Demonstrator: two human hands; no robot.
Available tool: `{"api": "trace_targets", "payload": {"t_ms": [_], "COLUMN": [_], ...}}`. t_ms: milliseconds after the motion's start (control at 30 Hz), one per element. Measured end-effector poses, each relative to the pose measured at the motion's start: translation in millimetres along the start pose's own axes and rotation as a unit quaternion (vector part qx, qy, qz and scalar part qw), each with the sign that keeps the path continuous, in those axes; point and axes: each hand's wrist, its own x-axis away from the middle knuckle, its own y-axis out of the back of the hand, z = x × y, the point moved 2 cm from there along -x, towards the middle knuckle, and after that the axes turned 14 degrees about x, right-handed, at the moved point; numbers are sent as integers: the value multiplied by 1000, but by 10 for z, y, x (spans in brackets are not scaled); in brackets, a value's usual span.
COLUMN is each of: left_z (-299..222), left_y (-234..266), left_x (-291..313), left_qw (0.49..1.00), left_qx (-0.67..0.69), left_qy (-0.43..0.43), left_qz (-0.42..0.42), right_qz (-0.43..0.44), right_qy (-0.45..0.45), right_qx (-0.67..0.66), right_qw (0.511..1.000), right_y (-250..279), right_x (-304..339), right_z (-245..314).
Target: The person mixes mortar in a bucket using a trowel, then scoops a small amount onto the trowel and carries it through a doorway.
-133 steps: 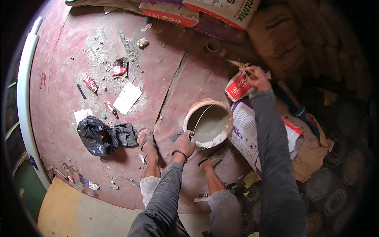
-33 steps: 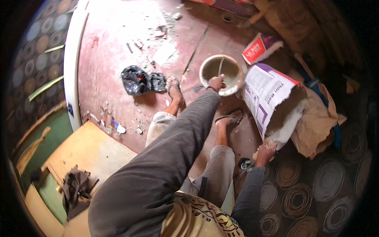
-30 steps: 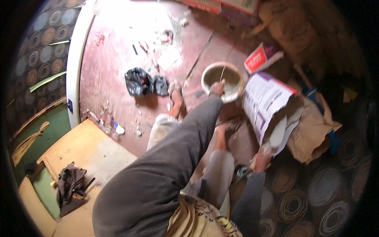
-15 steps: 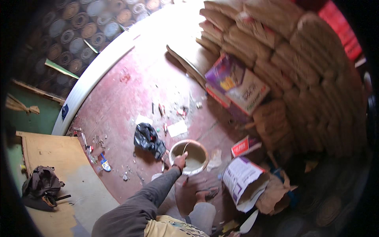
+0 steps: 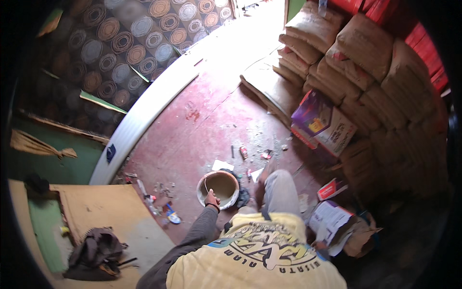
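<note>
My left hand (image 5: 211, 198) grips the thin wire handle of a round bucket (image 5: 235, 198) that has a pale, smeared rim. Greyish material lies inside the bucket, which stands upright on the reddish floor. My right hand (image 5: 321, 247) is low on the right, beside an opened paper bag (image 5: 329, 220) with white and purple printing. Its fingers are dark and small here, so I cannot make out whether they hold anything. A black plastic bag (image 5: 243, 197) lies against the bucket's right side, partly hidden by it.
Brown filled sacks (image 5: 363, 53) are stacked high at the right, with a purple and white bag (image 5: 323, 123) leaning on them. A wooden board (image 5: 106, 207) at the left carries a dark backpack (image 5: 94, 255). Litter (image 5: 159, 200) and a blue packet (image 5: 173, 215) lie nearby.
The bucket, held by its handle, has shifted left past the black bag. My body has turned and a leg has stepped forward. The flat pale blade near my right hand no longer shows.
</note>
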Motion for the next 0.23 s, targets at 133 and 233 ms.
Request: {"api": "trace_targets", "payload": {"t_ms": [133, 233], "left_z": [-670, -1140], "left_y": [-3, 330], "left_x": [-475, -502], "left_qw": [990, 985], "left_qx": [116, 144], "left_qy": [0, 19], "left_qz": [-78, -89], "right_qz": [54, 6], "right_qy": [-67, 0], "right_qx": [-17, 246], "right_qw": [996, 969], "right_y": [-454, -688], "right_x": [-306, -423], "right_z": [787, 1922]}}
